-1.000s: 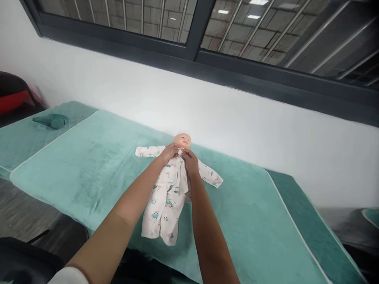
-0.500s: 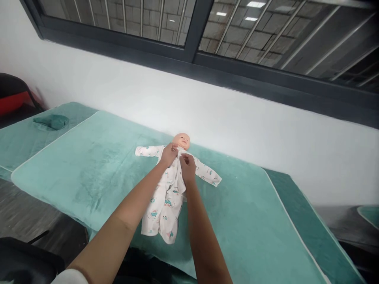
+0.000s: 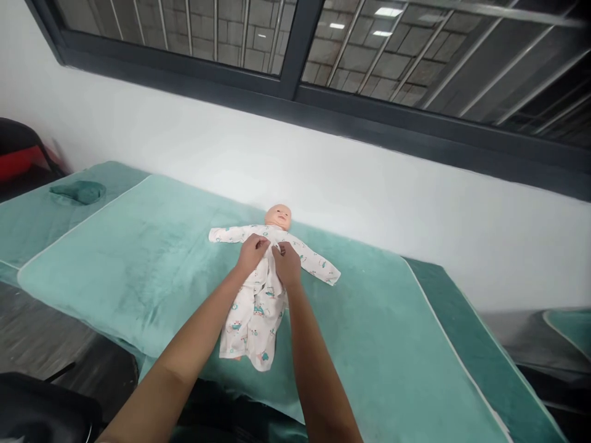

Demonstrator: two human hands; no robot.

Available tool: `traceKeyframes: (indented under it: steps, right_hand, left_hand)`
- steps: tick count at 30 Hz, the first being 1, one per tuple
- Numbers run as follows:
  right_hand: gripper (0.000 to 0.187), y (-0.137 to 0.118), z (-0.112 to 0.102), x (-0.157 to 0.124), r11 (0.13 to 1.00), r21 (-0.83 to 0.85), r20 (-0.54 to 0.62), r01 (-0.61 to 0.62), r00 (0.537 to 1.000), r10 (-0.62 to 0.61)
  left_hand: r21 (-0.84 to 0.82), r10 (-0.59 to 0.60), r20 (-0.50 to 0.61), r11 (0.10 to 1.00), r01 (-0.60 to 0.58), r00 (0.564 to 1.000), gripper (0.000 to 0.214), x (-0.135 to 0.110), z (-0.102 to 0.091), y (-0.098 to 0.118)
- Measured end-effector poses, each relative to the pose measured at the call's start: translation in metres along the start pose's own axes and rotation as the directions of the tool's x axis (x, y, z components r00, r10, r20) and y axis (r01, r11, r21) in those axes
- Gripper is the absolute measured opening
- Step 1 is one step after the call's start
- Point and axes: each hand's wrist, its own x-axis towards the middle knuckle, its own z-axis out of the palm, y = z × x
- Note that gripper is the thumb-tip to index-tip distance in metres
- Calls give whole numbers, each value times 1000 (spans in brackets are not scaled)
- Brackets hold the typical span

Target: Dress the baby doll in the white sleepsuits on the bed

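A baby doll (image 3: pixel 278 216) lies on its back on the green-covered bed (image 3: pixel 369 332), head toward the wall. It wears a white printed baby romper (image 3: pixel 258 314) with long sleeves, both spread out sideways. Over the chest, my left hand (image 3: pixel 253 252) pinches the front edge of the romper. Close beside it, my right hand (image 3: pixel 287 263) is closed on the other front edge, fingertips almost meeting those of the left. Any fastener between the fingers is too small to make out. Below the hands the romper's front hangs partly parted.
A white wall (image 3: pixel 351 191) with a dark-framed barred window (image 3: pixel 290 55) stands behind the bed. The bed has a face hole (image 3: pixel 78 192) at its left end. Dark chairs are at the far left (image 3: pixel 23 141) and lower left (image 3: pixel 41 409).
Both hands have moved from the doll's neckline a little down onto its chest, leaving the collar uncovered. The view has shifted slightly.
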Motion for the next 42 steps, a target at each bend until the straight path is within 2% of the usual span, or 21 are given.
traceKeyframes:
  steps: [3,7,10,12,16,20,26,29,32,35,37,42]
  right_hand:
    - [23,-3,-4,4,980,193,0,-46,999,47]
    - [29,-4,-6,6,876,470,-2,-112,992,128]
    - [33,-2,-4,6,809,575,30,-126,991,134]
    - [34,1,-1,4,792,597,50,-129,991,123]
    - [36,11,4,-3,802,587,63,-106,994,85]
    - [38,18,6,-6,819,568,54,-85,996,66]
    - [36,17,5,-7,781,616,54,-97,995,81]
    - [37,14,5,-10,828,558,63,-62,997,32]
    - [35,11,9,-13,904,428,22,4,1000,-15]
    - [38,10,13,-18,940,338,-1,39,999,-42]
    - [45,11,15,-21,941,335,13,44,999,-51]
    - [57,14,17,-30,931,358,11,75,996,-85]
  left_hand:
    - [-85,-73,50,993,77,996,11,5,-3,6]
    - [-171,-106,64,978,115,992,15,12,0,22]
    - [-246,-106,95,961,127,990,16,12,6,30]
    - [-316,-152,122,931,184,981,18,10,8,29]
    - [-405,-215,189,872,276,958,22,6,7,24]
    - [-407,-192,169,879,246,967,22,5,8,23]
    - [-357,-173,150,909,217,973,20,4,11,21]
    - [-338,-182,135,916,218,974,19,5,10,20]
    - [-314,-199,131,921,231,971,22,5,8,19]
    - [-319,-200,143,918,237,969,24,4,8,19]
    - [-386,-206,158,887,253,966,25,2,7,17]
    - [-607,-227,204,734,305,952,27,1,5,11]
